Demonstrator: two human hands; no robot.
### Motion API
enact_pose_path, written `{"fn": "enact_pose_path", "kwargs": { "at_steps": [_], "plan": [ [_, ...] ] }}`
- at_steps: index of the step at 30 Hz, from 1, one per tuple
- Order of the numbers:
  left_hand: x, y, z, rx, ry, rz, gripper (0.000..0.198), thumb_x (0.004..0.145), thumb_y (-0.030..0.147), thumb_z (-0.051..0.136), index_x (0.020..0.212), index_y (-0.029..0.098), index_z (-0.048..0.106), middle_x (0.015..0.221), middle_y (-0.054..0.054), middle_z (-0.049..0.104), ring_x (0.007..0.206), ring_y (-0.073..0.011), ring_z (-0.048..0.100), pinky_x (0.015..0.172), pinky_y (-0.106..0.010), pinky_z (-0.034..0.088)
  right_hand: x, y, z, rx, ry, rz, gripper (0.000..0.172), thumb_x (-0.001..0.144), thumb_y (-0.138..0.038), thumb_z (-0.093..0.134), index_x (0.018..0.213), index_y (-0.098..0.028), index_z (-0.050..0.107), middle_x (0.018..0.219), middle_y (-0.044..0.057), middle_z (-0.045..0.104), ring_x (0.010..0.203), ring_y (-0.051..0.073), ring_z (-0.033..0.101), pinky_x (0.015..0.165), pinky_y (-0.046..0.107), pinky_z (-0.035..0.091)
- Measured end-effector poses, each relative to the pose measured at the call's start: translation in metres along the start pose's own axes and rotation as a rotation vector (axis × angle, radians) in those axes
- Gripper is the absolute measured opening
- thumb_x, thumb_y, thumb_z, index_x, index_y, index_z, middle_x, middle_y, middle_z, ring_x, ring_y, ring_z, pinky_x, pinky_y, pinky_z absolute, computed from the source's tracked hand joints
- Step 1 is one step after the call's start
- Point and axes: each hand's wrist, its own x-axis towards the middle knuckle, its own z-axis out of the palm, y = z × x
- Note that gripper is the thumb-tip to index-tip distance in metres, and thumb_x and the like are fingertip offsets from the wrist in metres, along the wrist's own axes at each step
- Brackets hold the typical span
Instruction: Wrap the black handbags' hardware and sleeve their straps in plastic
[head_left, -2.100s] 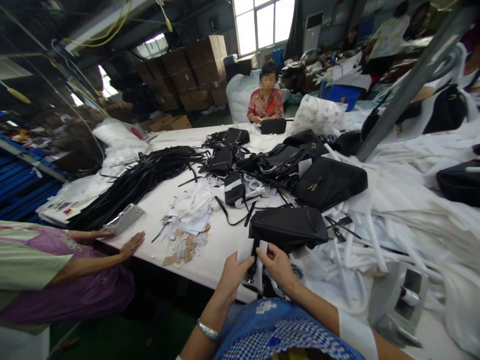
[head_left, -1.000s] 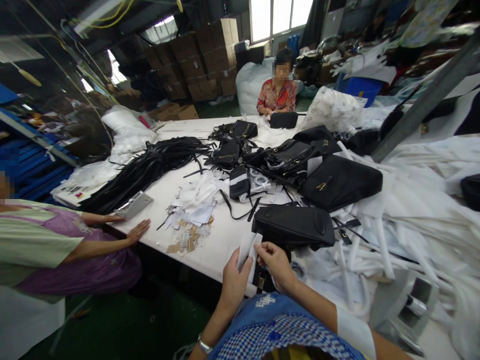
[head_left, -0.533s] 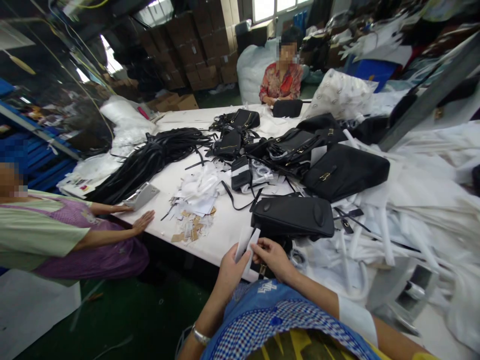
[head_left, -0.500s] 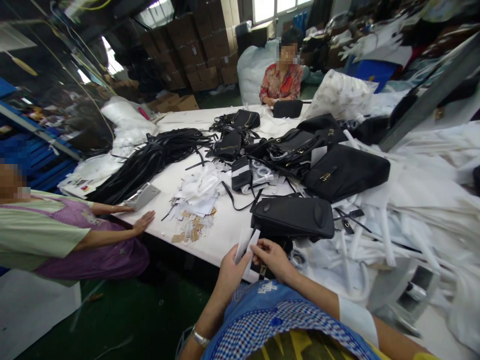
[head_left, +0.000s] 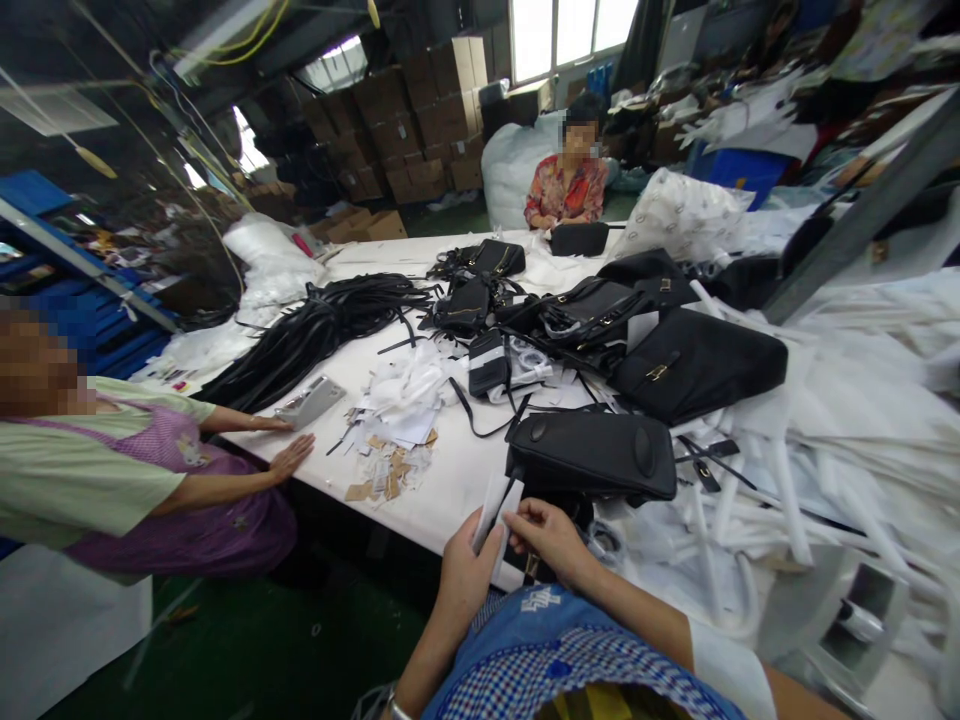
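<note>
My left hand (head_left: 463, 572) and my right hand (head_left: 549, 534) meet at the near edge of the white table (head_left: 450, 470). Both pinch a white paper strip (head_left: 495, 502) that wraps a dark strap, with fingers closed on it. Just beyond my hands lies a black handbag (head_left: 592, 455) on its side. The strap hangs down below my hands and is mostly hidden.
More black bags (head_left: 697, 362) and a heap of black straps (head_left: 315, 330) lie farther back. Paper scraps (head_left: 394, 425) sit left of centre. White foam strips (head_left: 787, 480) pile at the right. A person in purple (head_left: 150, 490) rests hands on the left edge; another person (head_left: 568, 185) sits opposite.
My hands have closed the white strip around the strap, bringing its two ends together. The view has shifted slightly. The person at the left keeps both hands on the table.
</note>
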Motion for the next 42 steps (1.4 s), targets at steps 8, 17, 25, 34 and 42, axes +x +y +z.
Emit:
{"fn": "enact_pose_path", "kwargs": {
  "at_steps": [8,17,25,34,42],
  "plan": [
    [0.014,-0.007,-0.002,-0.068,-0.03,0.017,0.043,0.084,0.037,0.054,0.119,0.014,0.064,0.121,-0.01,0.065,0.113,-0.0265,0.058,0.104,-0.041,0.039,0.009,-0.012,-0.007,0.004,0.034,-0.147,0.037,0.077,-0.052,0.066,0.08,-0.015,0.061,0.063,0.0,0.061,0.058,0.013,0.057,0.057,0.024,0.045],
    [0.012,-0.009,0.0,-0.041,0.06,-0.028,0.047,0.085,0.037,0.053,0.124,0.012,0.059,0.116,-0.011,0.067,0.099,-0.026,0.065,0.092,-0.04,0.05,0.009,-0.016,-0.015,0.113,-0.06,-0.062,0.041,0.075,-0.055,0.066,0.08,-0.014,0.063,0.073,0.006,0.067,0.067,0.015,0.062,0.067,0.026,0.048],
    [0.007,-0.031,0.009,0.443,0.084,0.379,0.049,0.084,0.01,0.043,0.13,0.022,0.054,0.129,-0.005,0.059,0.119,-0.0207,0.055,0.102,-0.033,0.044,0.014,-0.01,-0.006,-0.003,0.181,-0.049,0.043,0.07,-0.055,0.067,0.061,-0.018,0.05,0.049,-0.001,0.056,0.046,0.01,0.049,0.048,0.021,0.037],
    [0.004,-0.022,0.003,0.763,0.043,0.537,0.056,0.086,0.004,0.037,0.136,0.027,0.046,0.139,-0.006,0.05,0.111,-0.0222,0.061,0.091,-0.034,0.052,0.001,-0.026,-0.005,0.23,0.108,0.095,0.042,0.06,-0.053,0.077,0.065,-0.015,0.059,0.061,0.002,0.061,0.054,0.011,0.058,0.057,0.023,0.05],
    [0.008,-0.027,0.014,0.862,0.125,0.488,0.049,0.088,0.008,0.039,0.132,0.025,0.052,0.136,-0.008,0.052,0.086,-0.0204,0.066,0.076,-0.032,0.055,-0.005,-0.026,-0.008,0.131,0.065,-0.042,0.039,0.069,-0.051,0.074,0.073,-0.013,0.067,0.072,0.006,0.066,0.069,0.016,0.063,0.068,0.026,0.052]
  ]
}}
